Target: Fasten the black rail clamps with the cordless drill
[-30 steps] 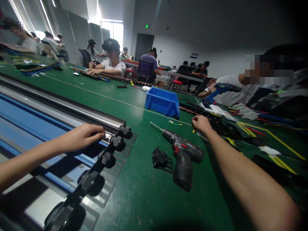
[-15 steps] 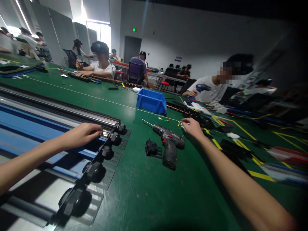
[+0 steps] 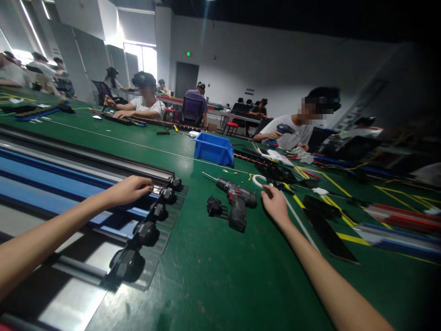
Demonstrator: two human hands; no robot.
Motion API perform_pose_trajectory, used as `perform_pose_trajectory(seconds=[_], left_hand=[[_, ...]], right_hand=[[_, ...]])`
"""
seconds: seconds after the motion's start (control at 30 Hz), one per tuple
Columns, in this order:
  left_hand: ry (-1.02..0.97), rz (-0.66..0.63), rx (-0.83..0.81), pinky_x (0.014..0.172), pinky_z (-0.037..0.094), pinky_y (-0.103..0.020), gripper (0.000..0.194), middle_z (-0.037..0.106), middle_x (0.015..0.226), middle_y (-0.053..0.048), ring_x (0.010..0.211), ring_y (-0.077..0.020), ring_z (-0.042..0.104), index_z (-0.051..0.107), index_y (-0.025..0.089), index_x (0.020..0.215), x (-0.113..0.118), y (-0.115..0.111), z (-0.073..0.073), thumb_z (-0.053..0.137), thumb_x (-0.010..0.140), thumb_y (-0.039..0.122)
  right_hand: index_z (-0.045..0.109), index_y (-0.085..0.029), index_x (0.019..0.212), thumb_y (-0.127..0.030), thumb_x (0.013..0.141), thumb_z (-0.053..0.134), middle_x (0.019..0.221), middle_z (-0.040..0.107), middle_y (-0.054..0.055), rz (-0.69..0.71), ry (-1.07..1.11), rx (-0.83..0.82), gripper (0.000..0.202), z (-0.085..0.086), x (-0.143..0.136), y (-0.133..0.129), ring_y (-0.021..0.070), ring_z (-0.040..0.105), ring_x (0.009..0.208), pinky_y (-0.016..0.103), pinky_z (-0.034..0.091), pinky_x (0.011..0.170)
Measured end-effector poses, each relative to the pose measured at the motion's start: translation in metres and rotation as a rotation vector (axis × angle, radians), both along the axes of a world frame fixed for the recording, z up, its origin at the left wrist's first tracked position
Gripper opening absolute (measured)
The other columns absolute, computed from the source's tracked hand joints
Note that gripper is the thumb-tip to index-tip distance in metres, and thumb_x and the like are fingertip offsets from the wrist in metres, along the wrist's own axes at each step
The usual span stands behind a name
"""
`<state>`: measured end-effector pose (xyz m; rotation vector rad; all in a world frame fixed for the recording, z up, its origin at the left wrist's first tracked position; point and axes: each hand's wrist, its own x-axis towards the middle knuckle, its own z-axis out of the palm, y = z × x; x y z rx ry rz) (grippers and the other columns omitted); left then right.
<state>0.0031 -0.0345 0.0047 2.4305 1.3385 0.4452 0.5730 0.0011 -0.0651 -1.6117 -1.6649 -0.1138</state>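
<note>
My left hand [image 3: 137, 189] is over the near end of a silver rail, its fingers curled in at a small shiny part beside the black end fittings [image 3: 168, 195]. What is between those fingertips is hidden. My right hand [image 3: 274, 203] hovers low over the table just right of the drill, fingers bent together; anything in them is too small to make out. Just beyond it lies a white ring-shaped loop [image 3: 259, 179]. The black-and-red cordless drill [image 3: 237, 197] rests on its side, its long bit pointing away to the left. Beside it sits a loose black round fitting with a slotted plate [image 3: 215, 205].
Long blue and silver rails [image 3: 65, 177] cover the left side of the green table [image 3: 203, 271]. A blue plastic bin [image 3: 212, 149] stands beyond the drill. Yellow tape, black strips and cables lie at the right. A co-worker [image 3: 289, 124] across the table holds another drill.
My right hand has drawn back toward me from the white loop, which now shows. My left hand stays at the rail end. The view has shifted slightly.
</note>
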Motion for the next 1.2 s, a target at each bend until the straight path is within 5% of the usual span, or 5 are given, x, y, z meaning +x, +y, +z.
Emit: perform_pose_trajectory(seconds=[0.33,0.53,0.8,1.03,1.2], left_hand=[[0.0,0.03,0.054,0.065,0.036,-0.026,0.037,0.065,0.076,-0.003,0.07,-0.0171,0.056,0.067,0.015,0.087,-0.004,-0.001,0.001,0.041,0.093,0.041],[0.005,0.031,0.078,0.064,0.036,-0.027,0.04,0.065,0.076,-0.005,0.069,-0.0177,0.055,0.069,0.015,0.091,-0.009,0.0,0.006,0.04,0.092,0.043],[0.039,0.069,0.152,0.06,0.032,-0.026,0.038,0.059,0.066,-0.003,0.062,-0.0158,0.05,0.067,0.015,0.082,-0.017,0.003,0.012,0.041,0.09,0.041],[-0.024,0.342,0.291,0.064,0.037,-0.025,0.042,0.068,0.077,-0.005,0.068,-0.0158,0.055,0.069,0.013,0.092,-0.052,-0.015,0.08,0.046,0.089,0.048],[-0.166,0.53,0.496,0.08,0.044,-0.024,0.043,0.07,0.1,-0.005,0.088,-0.016,0.06,0.061,0.013,0.113,-0.085,-0.082,0.103,0.043,0.096,0.047]], right_hand=[[0.066,-0.02,0.107,-0.03,0.093,0.053,0.108,0.069,0.009,0.248,0.052,0.288,0.021,0.052,-0.105,-0.075,0.0236,0.064,0.104,0.041,0.048,0.096],[0.064,-0.019,0.119,-0.03,0.092,0.057,0.113,0.07,0.01,0.497,-0.32,0.16,0.029,0.051,-0.169,-0.102,0.025,0.064,0.109,0.054,0.032,0.113],[0.061,-0.02,0.122,-0.019,0.091,0.056,0.116,0.068,0.01,0.535,-0.35,0.254,0.031,0.05,-0.181,-0.119,0.0247,0.064,0.108,0.058,0.029,0.114],[0.064,-0.02,0.11,-0.014,0.093,0.054,0.092,0.071,0.003,0.839,-0.253,0.164,0.021,0.086,-0.241,-0.167,0.0166,0.064,0.086,0.056,0.022,0.117],[0.069,-0.019,0.1,-0.039,0.095,0.055,0.096,0.071,0.005,1.087,-0.297,0.011,0.025,0.118,-0.318,-0.204,0.0196,0.063,0.093,0.052,0.022,0.117]])
